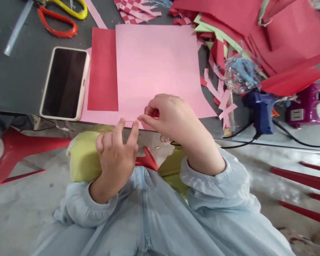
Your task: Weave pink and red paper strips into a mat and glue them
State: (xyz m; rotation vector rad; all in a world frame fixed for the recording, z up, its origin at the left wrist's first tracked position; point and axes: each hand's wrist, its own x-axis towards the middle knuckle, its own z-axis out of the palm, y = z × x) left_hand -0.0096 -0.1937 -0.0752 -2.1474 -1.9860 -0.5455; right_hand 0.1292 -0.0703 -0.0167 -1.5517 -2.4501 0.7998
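Observation:
A large pink paper sheet [157, 67] lies on the dark table, overlapping a red sheet [102, 71] on its left. My right hand [170, 117] is curled at the pink sheet's near edge, thumb and fingers pinched together on that edge. My left hand [117, 149] hovers just below the table's edge, two fingers raised and touching the same paper edge, the others folded. A small red scrap shows inside the right hand's fingers.
A phone [65, 83] lies face up at the left. Red and yellow scissors [60, 17] rest at the back left. A blue glue gun [260, 110] with its cord sits at the right, beside a pile of red paper [269, 32] and pink strips [221, 96].

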